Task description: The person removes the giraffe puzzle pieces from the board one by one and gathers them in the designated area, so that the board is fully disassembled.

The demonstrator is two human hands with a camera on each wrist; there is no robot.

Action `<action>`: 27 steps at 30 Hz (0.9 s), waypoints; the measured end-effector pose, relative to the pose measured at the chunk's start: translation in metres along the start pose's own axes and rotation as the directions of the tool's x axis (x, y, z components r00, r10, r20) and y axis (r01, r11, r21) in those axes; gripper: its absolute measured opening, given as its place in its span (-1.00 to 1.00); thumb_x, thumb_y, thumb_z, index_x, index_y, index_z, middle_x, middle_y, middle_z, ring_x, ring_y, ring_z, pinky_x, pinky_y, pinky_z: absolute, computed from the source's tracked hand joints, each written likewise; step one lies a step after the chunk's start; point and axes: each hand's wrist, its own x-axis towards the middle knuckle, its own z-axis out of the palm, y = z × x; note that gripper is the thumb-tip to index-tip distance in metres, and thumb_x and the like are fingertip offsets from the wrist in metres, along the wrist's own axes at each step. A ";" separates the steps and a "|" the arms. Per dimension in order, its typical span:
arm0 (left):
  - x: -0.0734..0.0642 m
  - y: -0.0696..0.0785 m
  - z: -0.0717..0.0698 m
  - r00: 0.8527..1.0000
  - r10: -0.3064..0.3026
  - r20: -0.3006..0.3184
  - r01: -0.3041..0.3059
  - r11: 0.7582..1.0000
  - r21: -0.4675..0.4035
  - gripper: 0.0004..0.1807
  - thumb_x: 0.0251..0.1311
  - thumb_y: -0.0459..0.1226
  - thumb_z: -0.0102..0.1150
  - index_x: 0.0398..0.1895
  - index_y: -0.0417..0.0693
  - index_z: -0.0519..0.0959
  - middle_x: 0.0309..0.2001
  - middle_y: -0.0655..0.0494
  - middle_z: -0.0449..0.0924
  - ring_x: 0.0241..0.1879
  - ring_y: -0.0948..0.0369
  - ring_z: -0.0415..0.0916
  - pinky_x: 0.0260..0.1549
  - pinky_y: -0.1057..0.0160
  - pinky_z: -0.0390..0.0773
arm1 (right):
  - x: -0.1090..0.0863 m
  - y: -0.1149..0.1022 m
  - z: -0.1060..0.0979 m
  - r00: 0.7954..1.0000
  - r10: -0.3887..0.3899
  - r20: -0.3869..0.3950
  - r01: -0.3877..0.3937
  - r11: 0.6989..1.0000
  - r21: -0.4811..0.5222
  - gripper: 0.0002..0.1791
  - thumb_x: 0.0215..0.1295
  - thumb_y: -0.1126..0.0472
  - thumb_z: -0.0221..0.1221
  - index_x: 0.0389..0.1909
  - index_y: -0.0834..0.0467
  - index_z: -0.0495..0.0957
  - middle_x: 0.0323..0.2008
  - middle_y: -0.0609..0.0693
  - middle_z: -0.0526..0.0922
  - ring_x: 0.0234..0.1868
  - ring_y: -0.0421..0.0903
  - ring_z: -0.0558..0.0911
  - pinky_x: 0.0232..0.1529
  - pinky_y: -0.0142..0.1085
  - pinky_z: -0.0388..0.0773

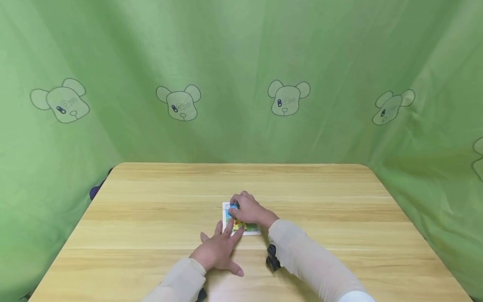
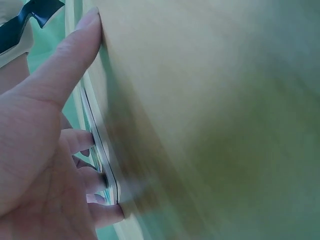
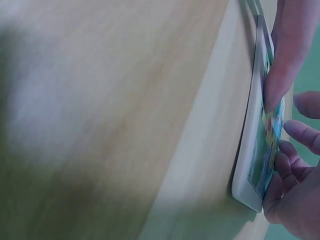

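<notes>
A small picture puzzle [image 1: 254,229] with a white frame lies flat on the wooden table, blue at its upper left, yellow in the middle and green below. My right hand [image 1: 247,208] reaches across its upper part, with thumb and fingers curled around a small blue puzzle piece [image 1: 234,206], mostly hidden by the fingers. Spread wide, my left hand [image 1: 219,248] rests its fingertips on the near left edge of the frame, thumb out to the side. In the left wrist view the left fingers [image 2: 92,180] lie along the frame's edge.
The table [image 1: 151,201] extends around the puzzle on every side. Green curtains [image 1: 234,138] with printed bear heads hang behind it and at both sides. Black wrist straps [image 1: 272,258] show beneath the sleeves. Something purple [image 1: 94,192] peeks out beyond the table's left edge.
</notes>
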 end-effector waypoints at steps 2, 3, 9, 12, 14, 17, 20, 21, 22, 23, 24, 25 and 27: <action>-0.001 0.000 0.000 1.000 -0.005 0.003 0.005 1.000 -0.004 0.28 -0.42 0.39 0.29 0.48 0.22 0.00 0.51 -0.07 -0.25 0.42 -0.25 -0.16 -0.06 -0.60 0.11 | 0.000 0.000 0.001 1.000 0.002 0.003 -0.002 1.000 0.001 -0.64 0.29 0.03 0.10 0.01 0.15 0.50 -0.21 0.00 0.38 -0.22 -0.09 0.35 -0.24 -0.29 0.40; -0.001 0.000 0.000 1.000 -0.007 0.007 0.007 1.000 -0.006 0.27 -0.41 0.39 0.29 0.48 0.22 0.00 0.51 -0.06 -0.25 0.42 -0.25 -0.16 -0.06 -0.60 0.11 | 0.000 0.000 0.001 1.000 0.003 0.005 -0.003 1.000 0.001 -0.64 0.29 0.03 0.10 0.01 0.15 0.50 -0.21 0.00 0.38 -0.22 -0.10 0.34 -0.25 -0.30 0.40; -0.001 0.000 -0.001 1.000 -0.006 0.013 0.006 1.000 -0.003 0.27 -0.40 0.38 0.29 0.48 0.22 -0.01 0.51 -0.05 -0.27 0.42 -0.25 -0.16 -0.06 -0.60 0.11 | -0.001 -0.001 0.002 1.000 0.003 0.001 -0.003 1.000 0.003 -0.68 0.27 0.02 0.12 -0.06 0.12 0.51 -0.23 -0.01 0.37 -0.22 -0.09 0.34 -0.26 -0.30 0.38; 0.000 0.001 -0.001 1.000 -0.005 0.010 0.005 1.000 0.008 0.27 -0.40 0.39 0.28 0.48 0.23 0.00 0.51 -0.04 -0.28 0.42 -0.24 -0.16 -0.05 -0.59 0.12 | -0.002 -0.001 0.001 1.000 0.002 -0.002 -0.002 1.000 -0.004 -0.68 0.24 0.01 0.14 -0.08 0.11 0.52 -0.23 -0.01 0.36 -0.23 -0.09 0.34 -0.27 -0.28 0.37; 0.000 0.001 -0.001 1.000 -0.006 0.010 0.006 1.000 0.010 0.26 -0.41 0.39 0.29 0.48 0.23 0.00 0.51 -0.04 -0.28 0.42 -0.24 -0.16 -0.04 -0.58 0.12 | -0.003 -0.001 0.002 1.000 0.011 0.000 -0.011 1.000 -0.010 -0.65 0.23 0.01 0.15 -0.04 0.11 0.51 -0.23 -0.01 0.36 -0.23 -0.08 0.34 -0.28 -0.27 0.35; 0.000 0.002 0.000 1.000 -0.008 0.015 0.008 1.000 0.005 0.26 -0.40 0.39 0.29 0.47 0.23 0.01 0.51 -0.04 -0.26 0.42 -0.23 -0.16 -0.04 -0.58 0.12 | -0.004 -0.001 0.003 1.000 0.029 0.005 -0.029 0.999 -0.014 -0.58 0.24 0.00 0.14 0.07 0.10 0.48 -0.22 -0.02 0.35 -0.22 -0.08 0.34 -0.28 -0.27 0.35; 0.000 0.002 0.000 1.000 -0.009 0.018 0.009 1.000 0.001 0.25 -0.40 0.38 0.30 0.47 0.23 0.02 0.51 -0.04 -0.26 0.42 -0.23 -0.16 -0.05 -0.58 0.13 | -0.003 -0.001 0.005 0.999 0.037 0.007 -0.037 0.999 -0.014 -0.56 0.25 0.00 0.12 0.11 0.09 0.47 -0.21 -0.03 0.35 -0.22 -0.09 0.34 -0.27 -0.28 0.37; 0.000 0.002 0.000 1.000 -0.009 0.018 0.009 1.000 0.000 0.25 -0.39 0.38 0.30 0.47 0.23 0.02 0.51 -0.03 -0.26 0.42 -0.23 -0.16 -0.05 -0.59 0.13 | -0.003 -0.001 0.006 0.999 0.035 0.005 -0.035 0.999 -0.015 -0.57 0.26 0.01 0.12 0.11 0.09 0.47 -0.21 -0.03 0.35 -0.22 -0.09 0.35 -0.27 -0.28 0.38; 0.000 0.002 0.000 1.000 -0.009 0.017 0.009 1.000 0.000 0.25 -0.39 0.38 0.30 0.47 0.23 0.02 0.51 -0.03 -0.26 0.42 -0.23 -0.15 -0.05 -0.58 0.13 | -0.003 -0.001 0.006 0.999 0.032 0.001 -0.032 0.999 -0.015 -0.57 0.26 0.02 0.12 0.10 0.09 0.48 -0.21 -0.03 0.35 -0.22 -0.10 0.35 -0.27 -0.29 0.38; -0.001 0.002 -0.001 1.000 -0.009 0.015 0.009 1.000 0.000 0.25 -0.39 0.38 0.31 0.47 0.22 0.02 0.51 -0.03 -0.26 0.42 -0.23 -0.15 -0.06 -0.58 0.13 | -0.003 -0.001 0.006 1.000 0.026 -0.005 -0.026 1.000 -0.015 -0.58 0.26 0.02 0.12 0.09 0.10 0.49 -0.21 -0.02 0.36 -0.22 -0.10 0.35 -0.27 -0.29 0.39; -0.001 0.002 -0.001 1.000 -0.010 0.014 0.010 1.000 0.000 0.26 -0.40 0.37 0.31 0.47 0.22 0.02 0.51 -0.03 -0.27 0.42 -0.23 -0.15 -0.05 -0.58 0.13 | -0.003 -0.001 0.005 1.000 0.019 -0.012 -0.019 1.000 -0.017 -0.59 0.27 0.03 0.12 0.09 0.11 0.50 -0.21 -0.02 0.36 -0.22 -0.10 0.36 -0.27 -0.29 0.40; -0.001 0.002 -0.001 1.000 -0.010 0.013 0.010 1.000 0.000 0.26 -0.40 0.37 0.31 0.47 0.22 0.01 0.51 -0.03 -0.27 0.42 -0.23 -0.15 -0.05 -0.58 0.13 | -0.003 -0.001 0.005 1.000 0.009 -0.022 -0.010 1.000 -0.019 -0.60 0.27 0.04 0.12 0.07 0.13 0.52 -0.21 -0.01 0.37 -0.23 -0.11 0.36 -0.26 -0.30 0.41; -0.001 0.002 -0.002 1.000 -0.009 0.010 0.009 1.000 0.004 0.26 -0.40 0.37 0.30 0.47 0.22 0.01 0.51 -0.03 -0.28 0.42 -0.24 -0.15 -0.05 -0.58 0.13 | -0.003 -0.001 0.004 0.999 -0.011 -0.039 0.010 1.000 -0.018 -0.62 0.27 0.07 0.12 0.04 0.16 0.54 -0.21 0.00 0.39 -0.23 -0.12 0.37 -0.23 -0.29 0.42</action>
